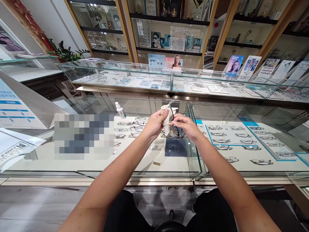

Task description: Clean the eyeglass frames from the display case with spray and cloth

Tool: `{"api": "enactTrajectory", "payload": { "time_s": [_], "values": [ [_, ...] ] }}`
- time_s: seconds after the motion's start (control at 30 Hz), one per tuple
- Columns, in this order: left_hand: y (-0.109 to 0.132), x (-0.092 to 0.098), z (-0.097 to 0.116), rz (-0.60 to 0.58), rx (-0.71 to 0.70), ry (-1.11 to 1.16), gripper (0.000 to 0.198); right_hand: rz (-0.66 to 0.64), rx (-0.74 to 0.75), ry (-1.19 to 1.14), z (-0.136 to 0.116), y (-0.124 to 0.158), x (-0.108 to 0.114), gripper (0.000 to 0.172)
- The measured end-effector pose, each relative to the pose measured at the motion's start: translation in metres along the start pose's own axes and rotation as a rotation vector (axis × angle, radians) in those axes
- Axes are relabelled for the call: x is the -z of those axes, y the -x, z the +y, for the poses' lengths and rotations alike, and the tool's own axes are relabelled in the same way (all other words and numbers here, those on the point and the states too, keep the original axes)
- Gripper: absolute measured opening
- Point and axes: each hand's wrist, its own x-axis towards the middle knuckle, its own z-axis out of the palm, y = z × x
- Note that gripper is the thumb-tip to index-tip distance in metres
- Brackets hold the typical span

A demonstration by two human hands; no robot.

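My left hand [154, 122] is closed on a cream cleaning cloth [167, 120] with a zigzag edge, its thumb pressed against the front. A pair of dark-rimmed eyeglasses [172, 112] is partly wrapped in this cloth, so most of the lenses are hidden. My right hand [187, 125] pinches the eyeglasses from the other side, its fingers bent at the frame and the cloth's edge. Both hands are above the glass display counter [145, 174]. A small white spray bottle [120, 110] stands upright on the glass, to the left of my hands.
Rows of spectacle frames [220, 140] lie under the glass on the right. A second glass case [135, 80] runs behind, with shelves beyond it. Paper signs [19, 106] stand at the left, beside a blurred-out patch [84, 137].
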Motion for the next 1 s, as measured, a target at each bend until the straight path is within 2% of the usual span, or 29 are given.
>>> {"api": "enactTrajectory", "payload": {
  "time_s": [0.17, 0.47, 0.7, 0.83, 1.0],
  "values": [
    [-0.001, 0.004, 0.004, -0.055, -0.009, -0.014, 0.063, -0.022, 0.005, -0.020, -0.001, 0.000, 0.000, 0.033],
    [0.000, 0.005, 0.012, -0.129, 0.002, -0.023, 0.068, 0.001, -0.001, -0.083, -0.001, -0.001, 0.001, 0.032],
    [0.001, 0.006, 0.014, -0.096, -0.049, -0.140, 0.054, 0.006, -0.009, -0.118, -0.003, -0.001, 0.000, 0.031],
    [0.002, 0.007, 0.017, -0.103, -0.049, -0.175, 0.054, -0.012, -0.015, -0.110, -0.005, 0.000, 0.000, 0.033],
    [0.004, 0.003, 0.015, -0.046, -0.105, -0.237, 0.055, -0.060, 0.001, -0.065, -0.006, 0.002, -0.001, 0.039]
  ]
}}
